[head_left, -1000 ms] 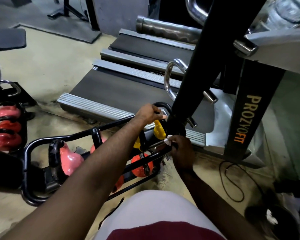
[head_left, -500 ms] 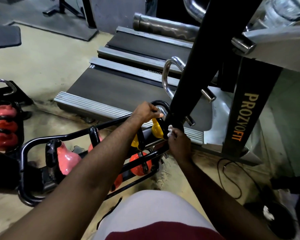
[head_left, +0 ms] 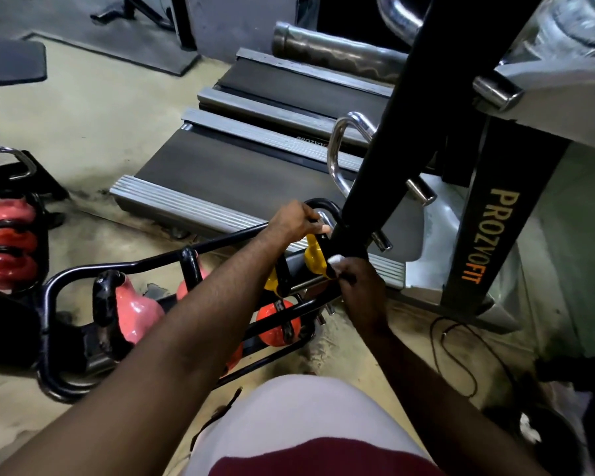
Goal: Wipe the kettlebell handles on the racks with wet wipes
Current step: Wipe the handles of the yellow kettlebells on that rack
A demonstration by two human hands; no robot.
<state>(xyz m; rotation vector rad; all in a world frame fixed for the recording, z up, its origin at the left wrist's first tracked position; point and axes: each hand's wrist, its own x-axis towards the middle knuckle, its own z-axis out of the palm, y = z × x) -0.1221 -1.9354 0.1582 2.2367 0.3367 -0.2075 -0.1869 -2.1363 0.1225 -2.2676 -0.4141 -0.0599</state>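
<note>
"Gripping what with the left hand (head_left: 299, 223)?"
"Gripping the top bar of the black rack (head_left: 141, 265), way out at its far end. With fingers curled round the bar."
"And the right hand (head_left: 358, 283)?"
"Closed round a white wet wipe (head_left: 335, 259), with a bit of it poking out on top. Pressing the wipe on the black handle of a yellow kettlebell (head_left: 312, 261)."
"Where to look for the yellow kettlebell?"
"Up on the rack, just under the left hand and right by the right hand's fingers."
"More kettlebells near the hands?"
"Yes. A second yellow kettlebell (head_left: 272, 283) just left of the right hand, partly hidden by the left arm. An orange kettlebell (head_left: 275, 324) lower down, between the two arms. A pink kettlebell (head_left: 134, 310) with a black handle, well to the left of both hands."
"And past the hands?"
"A grey treadmill (head_left: 237, 173) lying flat just beyond the left hand. A thick black post (head_left: 385, 159) right beside both hands, leaning up and away. A shiny metal loop (head_left: 337, 156) above the left hand. A thin black cable (head_left: 461, 355) on the floor (head_left: 83, 132), right of the right arm. Far off to the left, another rack (head_left: 40, 235) full of red kettlebells (head_left: 7, 242)."
</note>
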